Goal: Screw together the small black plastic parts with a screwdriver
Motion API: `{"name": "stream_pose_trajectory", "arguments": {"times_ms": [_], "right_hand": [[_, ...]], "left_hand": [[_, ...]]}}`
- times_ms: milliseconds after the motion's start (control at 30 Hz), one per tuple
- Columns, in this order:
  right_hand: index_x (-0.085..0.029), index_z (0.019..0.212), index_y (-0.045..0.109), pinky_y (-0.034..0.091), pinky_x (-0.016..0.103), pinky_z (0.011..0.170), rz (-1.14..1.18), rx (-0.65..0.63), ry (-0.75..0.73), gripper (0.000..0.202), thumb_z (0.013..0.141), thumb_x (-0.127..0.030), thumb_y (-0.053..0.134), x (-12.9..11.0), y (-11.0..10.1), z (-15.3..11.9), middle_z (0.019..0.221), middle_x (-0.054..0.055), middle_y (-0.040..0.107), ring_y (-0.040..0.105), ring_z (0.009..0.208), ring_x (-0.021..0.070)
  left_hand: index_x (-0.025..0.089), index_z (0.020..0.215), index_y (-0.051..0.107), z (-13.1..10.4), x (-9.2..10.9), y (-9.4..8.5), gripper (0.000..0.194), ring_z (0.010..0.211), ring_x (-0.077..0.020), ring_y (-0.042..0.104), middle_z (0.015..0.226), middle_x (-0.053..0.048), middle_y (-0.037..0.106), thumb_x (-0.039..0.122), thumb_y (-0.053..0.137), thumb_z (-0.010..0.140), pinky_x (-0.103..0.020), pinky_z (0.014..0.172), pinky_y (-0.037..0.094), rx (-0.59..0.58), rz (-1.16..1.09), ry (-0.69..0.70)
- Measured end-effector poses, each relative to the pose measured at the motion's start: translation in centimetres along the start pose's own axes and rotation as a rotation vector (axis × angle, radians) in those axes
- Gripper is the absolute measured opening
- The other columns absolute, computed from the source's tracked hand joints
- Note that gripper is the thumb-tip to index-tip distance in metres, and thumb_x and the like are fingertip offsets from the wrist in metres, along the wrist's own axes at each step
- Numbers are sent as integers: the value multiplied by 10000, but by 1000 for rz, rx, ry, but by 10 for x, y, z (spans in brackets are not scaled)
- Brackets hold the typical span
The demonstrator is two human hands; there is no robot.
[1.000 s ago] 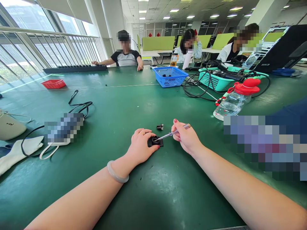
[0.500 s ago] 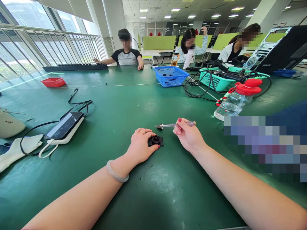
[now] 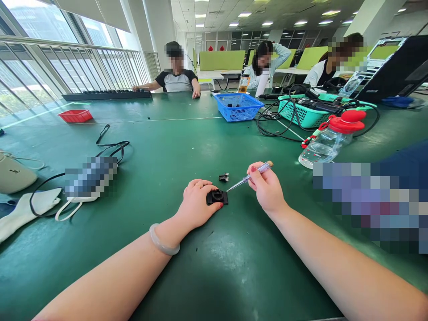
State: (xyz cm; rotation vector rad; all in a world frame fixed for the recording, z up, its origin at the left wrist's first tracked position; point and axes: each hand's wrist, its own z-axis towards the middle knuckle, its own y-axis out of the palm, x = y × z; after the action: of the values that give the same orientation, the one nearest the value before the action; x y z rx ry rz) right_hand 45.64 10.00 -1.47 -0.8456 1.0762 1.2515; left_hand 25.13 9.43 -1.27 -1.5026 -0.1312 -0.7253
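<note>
Between the thumb and fingers of my left hand [image 3: 197, 205] is a small black plastic part [image 3: 218, 196] with a raised rectangular socket, held against the table. My right hand [image 3: 265, 185] grips a screwdriver [image 3: 245, 179] with a clear handle, its shaft slanting down to the left. The screwdriver tip is at the upper right corner of the black part; whether it touches cannot be made out. Just beyond lies a small dark metal-and-plastic piece [image 3: 224, 177] on the green table, apart from both hands.
On the green table [image 3: 160, 156] are a blue basket [image 3: 239, 108], a teal basket [image 3: 301, 117] with cables, a red tray [image 3: 75, 116] and a red-lidded bottle [image 3: 323, 147]. To the left lies a blurred device with cables [image 3: 90, 180]. People sit across the table.
The screwdriver tip has moved from the small loose piece down to the black part's corner, tilting more steeply. My left hand keeps its place.
</note>
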Motion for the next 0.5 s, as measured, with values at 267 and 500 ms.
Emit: {"name": "stream_pose_trajectory", "arguments": {"times_ms": [267,500], "right_hand": [[-231,778,515,286,254,474,-266,-179,-117,443,855,-662,583,-9,3,-6,565,-68,425,338,479,94],[-225,743,565,406,269,535,-316,-147,-106,410,730,-592,747,-11,5,-7,625,-29,563,480,542,124]], "left_hand": [[240,1098,714,1,1,-1,346,1341,-326,441,1310,-64,642,310,787,767,-544,1155,356,-15,10,-13],[243,1087,716,1,0,-1,340,1340,-329,444,1305,-59,647,306,793,762,-544,1151,361,-8,11,-7]]}}
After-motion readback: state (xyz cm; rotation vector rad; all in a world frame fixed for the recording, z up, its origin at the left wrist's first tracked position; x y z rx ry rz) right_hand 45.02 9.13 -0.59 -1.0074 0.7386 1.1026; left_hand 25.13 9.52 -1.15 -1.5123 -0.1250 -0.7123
